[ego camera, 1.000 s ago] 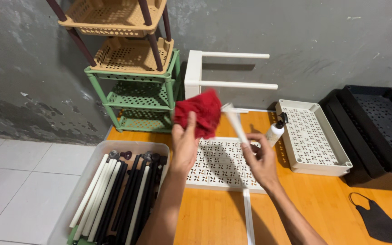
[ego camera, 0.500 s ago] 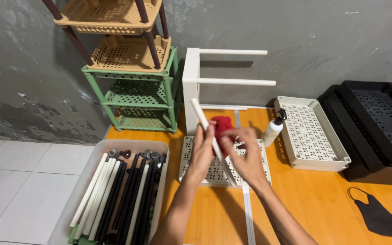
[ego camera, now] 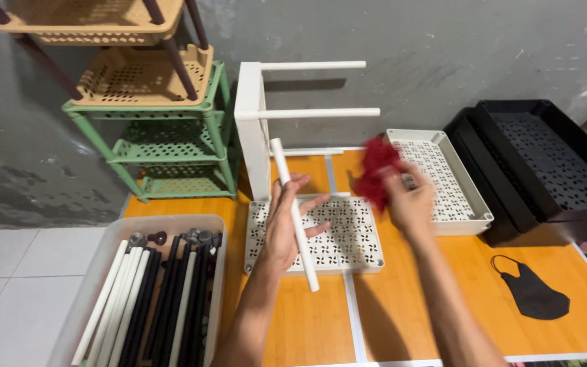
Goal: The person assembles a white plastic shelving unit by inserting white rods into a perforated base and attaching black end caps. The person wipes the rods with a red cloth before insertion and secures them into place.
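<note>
Item one: white rod (ego camera: pixel 295 214). I see it held slantwise in my left hand (ego camera: pixel 285 228), thumb on one side and fingers loosely spread on the other, so the grip is a light pinch rather than a fist. The rod runs from above the fingertips down past the wrist, and it hangs over the white perforated tray (ego camera: pixel 315 234), which I take as my landmark.

Item two: red cloth (ego camera: pixel 377 173). My right hand (ego camera: pixel 410 202) has it bunched, fingers pressed together around the lower part. Cloth and hand sit over the tray's far right corner, apart from the rod; the two hands do not touch.

Item three: the landmark tray itself, lying flat on the orange bench (ego camera: pixel 416 306).

Item four: a second white tray (ego camera: pixel 443 178) with raised walls, just right of the landmark.

Item five: black trays (ego camera: pixel 545 163), stacked, further right again, against the grey wall.

Item six: a white frame with two rods (ego camera: pixel 287 112) sticking out sideways, standing just behind the landmark.

Item seven: green and tan rack (ego camera: pixel 157 115), behind and to the left of the landmark.

Item eight: clear bin (ego camera: pixel 113 258) of white and black rods, just left of the landmark, on the floor side.

Item nine: black face mask (ego camera: pixel 531 293), on the bench well to the right of the landmark, nearer me.
</note>
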